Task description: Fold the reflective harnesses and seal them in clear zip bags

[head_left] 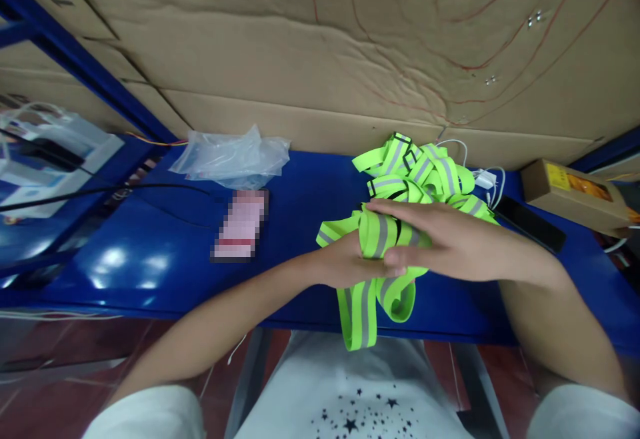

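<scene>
1. Across the top of the frame, the background is filled by a cardboard panel [300, 39] marked with red lines; below it, a blue table [310, 186] is spread across the middle.
2. Right of centre, a yellow-green strap [377, 234] with a grey stripe is held in loops between both hands, its loose ends hung over the table's near edge. Just above, more straps [440, 171] are heaped.
3. The left hand [337, 260] is partly covered by the strap; its fingertips are hidden, so how tightly they are closed cannot be told. On the right hand [450, 239], the fingers are stretched out unclenched against the strap, with the thumb set apart.
4. For neat handling, the strap is best kept flat, with its layers squared by light pressure; twists and snags on the heaped buckles should be avoided.
5. At upper left of centre, a clear plastic bag [235, 159] is laid crumpled; its contents, if any, cannot be made out.
6. At right, a cardboard box [565, 192] with a yellow label is seen; its inside is not shown. A dark phone [533, 224] is placed near it.
</scene>
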The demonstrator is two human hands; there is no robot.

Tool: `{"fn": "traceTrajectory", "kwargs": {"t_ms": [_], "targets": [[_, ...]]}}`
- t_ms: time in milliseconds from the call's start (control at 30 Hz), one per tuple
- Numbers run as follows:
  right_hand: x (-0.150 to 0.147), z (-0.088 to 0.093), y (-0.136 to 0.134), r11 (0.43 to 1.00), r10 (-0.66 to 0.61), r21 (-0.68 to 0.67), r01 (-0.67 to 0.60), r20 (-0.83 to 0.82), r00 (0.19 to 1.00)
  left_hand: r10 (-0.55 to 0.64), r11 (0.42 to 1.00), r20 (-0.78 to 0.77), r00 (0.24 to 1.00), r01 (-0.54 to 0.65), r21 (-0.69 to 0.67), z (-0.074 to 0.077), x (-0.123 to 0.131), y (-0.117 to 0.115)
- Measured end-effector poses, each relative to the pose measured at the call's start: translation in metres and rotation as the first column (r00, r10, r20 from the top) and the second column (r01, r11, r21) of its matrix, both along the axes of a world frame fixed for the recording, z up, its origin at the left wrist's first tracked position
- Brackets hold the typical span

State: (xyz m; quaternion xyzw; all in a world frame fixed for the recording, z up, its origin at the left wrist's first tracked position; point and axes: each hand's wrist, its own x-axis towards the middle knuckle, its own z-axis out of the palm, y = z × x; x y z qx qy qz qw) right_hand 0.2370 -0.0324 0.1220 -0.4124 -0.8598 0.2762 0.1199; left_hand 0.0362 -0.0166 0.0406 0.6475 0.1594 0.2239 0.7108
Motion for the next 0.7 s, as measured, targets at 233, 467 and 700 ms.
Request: {"fn": "traceTrajectory", "kwargs": {"t_ms": [233, 467, 700], "targets": [[-0.018, -0.019, -0.007, 0.987, -0.045, 0.159, 0.036, 0.052, 0.998, -0.068, 0.990, 0.000, 0.998, 0.068, -0.121, 0.000, -0.003, 0.005], [-0.014, -0.004, 0.000, 0.944, -0.169, 0.272, 0.187, -0.089, 0.982, -0.301, 0.786, 0.155, 0.941, 0.336, -0.519, 0.002, 0.004, 0.000], [-0.006, 0.002, 0.006, 0.969, -0.044, -0.244, 0.036, -0.027, 0.999, -0.197, 0.947, 0.042, 0.980, 0.201, -0.250, 0.001, 0.003, -0.003]]}}
